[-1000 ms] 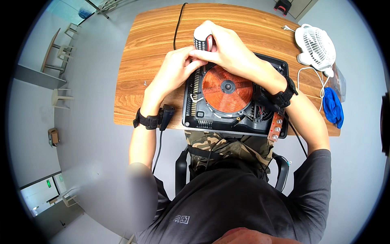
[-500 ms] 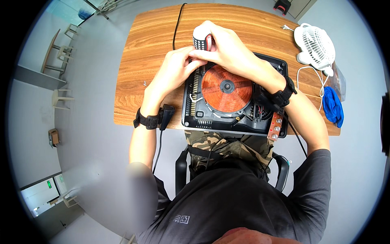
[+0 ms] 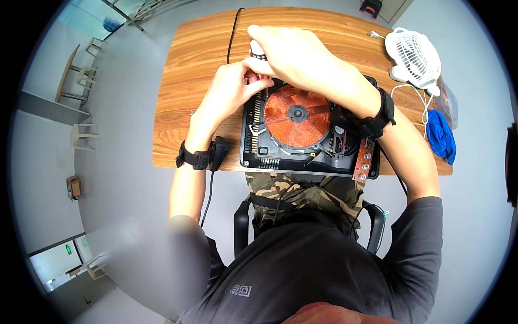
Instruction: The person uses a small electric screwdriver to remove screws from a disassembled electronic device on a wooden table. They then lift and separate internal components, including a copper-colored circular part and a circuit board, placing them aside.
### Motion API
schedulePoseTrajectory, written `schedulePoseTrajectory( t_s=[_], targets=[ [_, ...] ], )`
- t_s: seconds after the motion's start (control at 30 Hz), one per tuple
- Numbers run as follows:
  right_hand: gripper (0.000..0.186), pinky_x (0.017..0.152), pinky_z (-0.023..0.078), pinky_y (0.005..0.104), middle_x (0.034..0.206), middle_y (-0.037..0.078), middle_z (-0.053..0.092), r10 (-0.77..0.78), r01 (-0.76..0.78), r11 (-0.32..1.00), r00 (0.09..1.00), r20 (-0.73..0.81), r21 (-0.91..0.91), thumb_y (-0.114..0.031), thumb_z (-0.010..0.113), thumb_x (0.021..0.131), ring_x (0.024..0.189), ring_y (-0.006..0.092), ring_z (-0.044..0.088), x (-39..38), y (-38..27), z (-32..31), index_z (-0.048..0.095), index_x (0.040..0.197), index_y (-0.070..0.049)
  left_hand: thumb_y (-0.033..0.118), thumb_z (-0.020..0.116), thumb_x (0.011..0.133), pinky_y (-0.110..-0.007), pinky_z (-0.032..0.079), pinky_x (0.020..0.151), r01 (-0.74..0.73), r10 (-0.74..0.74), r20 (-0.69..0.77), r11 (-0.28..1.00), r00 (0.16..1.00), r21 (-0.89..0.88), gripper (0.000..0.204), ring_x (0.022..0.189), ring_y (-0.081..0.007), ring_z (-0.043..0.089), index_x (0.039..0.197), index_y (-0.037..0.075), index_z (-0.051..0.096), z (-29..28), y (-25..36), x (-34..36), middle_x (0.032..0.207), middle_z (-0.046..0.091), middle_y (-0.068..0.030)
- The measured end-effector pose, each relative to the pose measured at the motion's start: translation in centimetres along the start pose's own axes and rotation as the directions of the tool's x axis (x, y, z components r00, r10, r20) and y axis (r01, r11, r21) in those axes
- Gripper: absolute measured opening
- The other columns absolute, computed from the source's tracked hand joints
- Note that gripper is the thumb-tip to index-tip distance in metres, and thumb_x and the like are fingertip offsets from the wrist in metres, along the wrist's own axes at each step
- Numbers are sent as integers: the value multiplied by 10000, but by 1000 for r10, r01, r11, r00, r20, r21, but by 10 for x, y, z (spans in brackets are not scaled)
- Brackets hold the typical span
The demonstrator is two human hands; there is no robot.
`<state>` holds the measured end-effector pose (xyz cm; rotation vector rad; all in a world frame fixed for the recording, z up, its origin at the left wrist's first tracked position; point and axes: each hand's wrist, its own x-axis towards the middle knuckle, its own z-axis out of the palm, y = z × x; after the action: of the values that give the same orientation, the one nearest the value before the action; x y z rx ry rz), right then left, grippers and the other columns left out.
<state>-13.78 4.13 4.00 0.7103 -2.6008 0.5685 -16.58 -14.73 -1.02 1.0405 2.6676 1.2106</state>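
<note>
An opened induction cooker lies in a black housing (image 3: 251, 156) at the near edge of the table, its round copper coil (image 3: 310, 108) exposed. My right hand (image 3: 294, 51) is wrapped from above round a screwdriver (image 3: 257, 48) with a white, black and red handle, over the housing's far left corner. Beside it, my left hand (image 3: 229, 86) has thumb and fingers pinched together low by the screwdriver; whatever they grip is hidden. The tool's tip is out of sight behind the fingers. A small copper-coloured circuit board (image 3: 362, 162) hangs at the housing's near right corner.
On the wooden table (image 3: 194, 54), a white fan (image 3: 413, 56) with its cord and a blue cloth (image 3: 441, 137) lie to the right. A black cable (image 3: 233, 35) crosses the far left part. Small screws (image 3: 192, 113) lie left of my left wrist.
My right hand has turned over the screwdriver, its back now facing up and covering more of the handle. My left hand stays nearly in place.
</note>
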Motion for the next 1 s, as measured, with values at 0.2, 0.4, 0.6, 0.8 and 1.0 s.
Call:
schedulePoseTrajectory(
  t_s=[0.2, 0.4, 0.6, 0.8, 1.0],
  targets=[
    [340, 768, 492, 501, 982, 189, 577, -53, 32, 995, 971, 231, 94, -319, 636, 958, 979, 401, 629, 6, -4, -13, 500, 1100, -41, 237, 823, 862, -353, 493, 607, -41, 40, -63, 999, 997, -20, 293, 584, -188, 570, 884, -27, 698, -3, -9, 0, 664, 630, -81],
    [359, 677, 589, 475, 809, 181, 729, -24, 57, 971, 990, 142, -233, -399, 619, 925, 755, 401, 726, 13, -9, -19, 737, 886, -62, 296, 878, 801, -355, 499, 596, 59, -56, -73, 997, 996, 40, 345, 588, -176, 599, 886, 4, 714, 4, 6, 1, 662, 655, -72],
    [418, 756, 553, 460, 936, 228, 708, -22, 21, 1000, 978, 206, 6, -411, 599, 932, 913, 401, 695, 4, -8, -18, 633, 985, 3, 217, 812, 839, -344, 509, 638, -41, 39, -29, 994, 999, -103, 299, 636, -156, 606, 1005, -10, 708, -2, 1, 2, 722, 693, -81],
    [423, 698, 568, 477, 838, 211, 710, 147, -91, 971, 957, 250, -223, -436, 605, 946, 807, 393, 712, 11, -21, -34, 650, 1006, -19, 196, 813, 825, -349, 519, 660, 23, -23, -3, 999, 1000, -28, 314, 668, -186, 647, 983, -50, 699, -6, 1, 4, 779, 713, -128],
    [442, 693, 586, 475, 836, 205, 739, 49, -39, 993, 996, 80, -115, -414, 647, 869, 785, 362, 740, 4, -12, -5, 663, 1017, 2, 206, 788, 847, -411, 543, 707, 97, -77, -142, 985, 987, 139, 290, 799, -277, 741, 961, -45, 701, 6, 8, 5, 842, 751, -168]
  ],
)
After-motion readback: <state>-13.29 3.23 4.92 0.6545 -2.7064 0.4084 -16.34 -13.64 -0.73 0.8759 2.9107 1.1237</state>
